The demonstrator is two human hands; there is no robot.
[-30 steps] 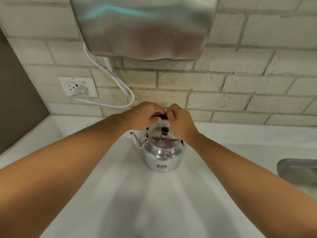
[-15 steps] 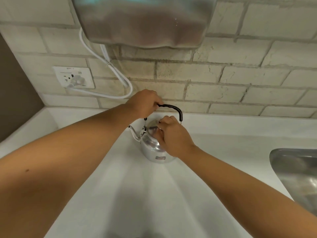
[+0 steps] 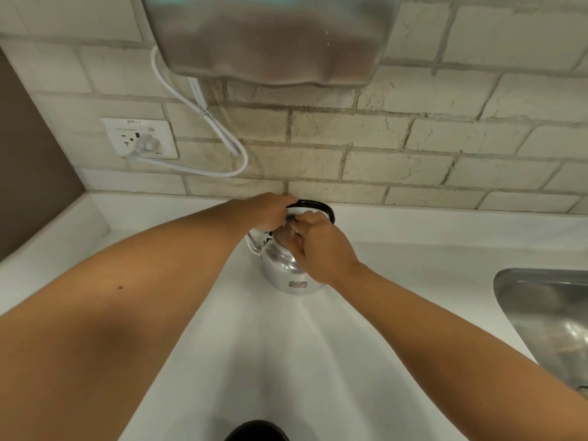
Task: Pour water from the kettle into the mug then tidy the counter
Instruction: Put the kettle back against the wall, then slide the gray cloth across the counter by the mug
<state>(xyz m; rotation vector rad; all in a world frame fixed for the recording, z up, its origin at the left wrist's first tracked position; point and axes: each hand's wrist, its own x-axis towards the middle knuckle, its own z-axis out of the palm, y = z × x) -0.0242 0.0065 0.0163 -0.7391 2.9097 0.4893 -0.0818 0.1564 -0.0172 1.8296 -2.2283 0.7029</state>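
Item: small polished steel kettle (image 3: 286, 268), upright on my white counter (image 3: 254, 361) near the pale brick wall (image 3: 413, 160). My left hand (image 3: 267, 211) gripped its black arched handle (image 3: 313, 205); my right hand (image 3: 321, 246) pinched the lid. Steel sink (image 3: 547, 313) at right. White wall socket (image 3: 140, 138) marked "8PP-1".

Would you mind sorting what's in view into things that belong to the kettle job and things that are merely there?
Job in hand:
kettle
kettle handle, held by left hand
lid, under right hand
counter

Merely there:
sink
wall socket
white cable
steel wall unit

No mug shows.
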